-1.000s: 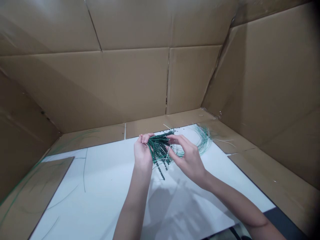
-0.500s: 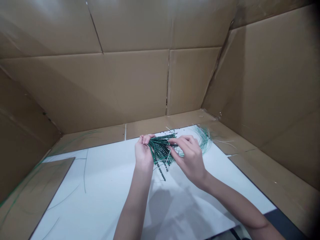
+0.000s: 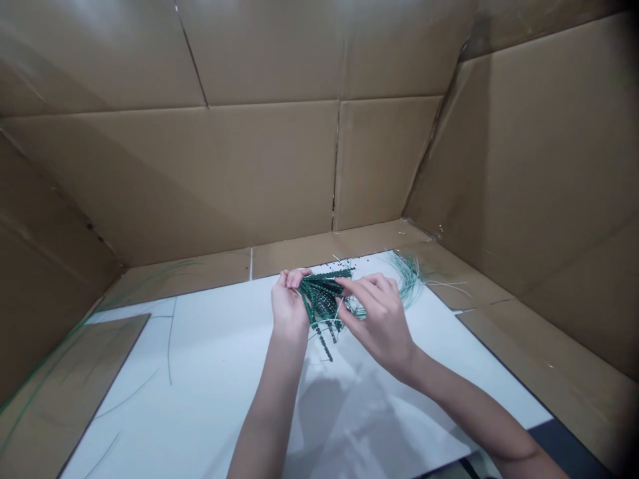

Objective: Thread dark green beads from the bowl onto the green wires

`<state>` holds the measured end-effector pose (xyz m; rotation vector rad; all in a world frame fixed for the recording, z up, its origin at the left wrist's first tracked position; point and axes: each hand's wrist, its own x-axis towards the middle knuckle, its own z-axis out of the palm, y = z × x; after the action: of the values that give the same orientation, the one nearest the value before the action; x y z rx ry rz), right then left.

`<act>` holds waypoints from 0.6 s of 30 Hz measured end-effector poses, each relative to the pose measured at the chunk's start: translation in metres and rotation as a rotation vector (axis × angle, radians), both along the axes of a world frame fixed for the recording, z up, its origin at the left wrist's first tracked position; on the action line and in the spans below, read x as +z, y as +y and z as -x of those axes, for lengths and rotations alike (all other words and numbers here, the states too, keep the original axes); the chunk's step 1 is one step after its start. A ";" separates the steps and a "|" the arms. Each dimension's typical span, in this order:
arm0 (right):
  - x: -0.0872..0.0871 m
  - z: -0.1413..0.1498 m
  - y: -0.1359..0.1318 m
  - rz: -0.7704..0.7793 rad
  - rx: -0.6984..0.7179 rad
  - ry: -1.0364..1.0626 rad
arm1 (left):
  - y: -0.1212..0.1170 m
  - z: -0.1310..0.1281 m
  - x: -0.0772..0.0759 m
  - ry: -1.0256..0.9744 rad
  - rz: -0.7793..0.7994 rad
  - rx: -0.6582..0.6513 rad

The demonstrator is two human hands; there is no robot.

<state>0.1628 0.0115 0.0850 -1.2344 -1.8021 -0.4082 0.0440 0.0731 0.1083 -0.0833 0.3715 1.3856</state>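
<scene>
The left hand (image 3: 288, 309) clasps a bundle of dark green beaded strands (image 3: 319, 299) with its fingers curled against one side; the right hand (image 3: 377, 326) pinches the same bundle from the other side; the bundle sits between the hands, above a white sheet (image 3: 200, 392); thin green wires (image 3: 407, 283) fan out just beyond the right hand; a corrugated cardboard wall (image 3: 249, 173) rises well ahead of both hands.
</scene>
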 end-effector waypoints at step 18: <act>-0.004 0.003 -0.002 -0.073 -0.022 -0.229 | -0.001 0.001 0.002 -0.041 0.010 0.001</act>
<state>0.1596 0.0094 0.0815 -1.1968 -1.9475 -0.6446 0.0428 0.0717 0.1103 -0.1201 0.3438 1.3807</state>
